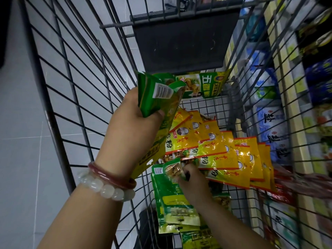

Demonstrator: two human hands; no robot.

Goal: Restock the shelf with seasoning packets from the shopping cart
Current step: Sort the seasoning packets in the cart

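At the far left lay bare tiled floor [23,141], seen through the wire side of the cart [59,97]. That wall rose close beside the left hand [133,123], which wore two bracelets [107,182] at the wrist and was clenched around a fanned bunch of green packets [154,97], thumb pressed across their faces. The bunch looked loosely stacked and slanted, so a slackened thumb would likely have let the lower ones slide back into the cart.

Lower and to the right, the right hand [192,184] reached down among the green packets on the cart bottom [172,200], its fingertips [186,169] pinched on the top corner of one. Whether it gripped a single packet or two together could not be told, since the hand covered that spot. Beside it, overlapping yellow packets [233,159] lay in a row touching the green ones. Lifting the pinched packet carelessly might have dragged its yellow neighbour along. Another green packet [203,85] leaned against the dark flap [181,42] at the far end.

The cart narrowed toward the bottom, leaving little sideways room for both forearms. The way out was straight up. On the right, just past the wire side, stood the shelf [294,159] with blue-and-white bags [269,126]; a full hand swung across could have caught on the top wire.
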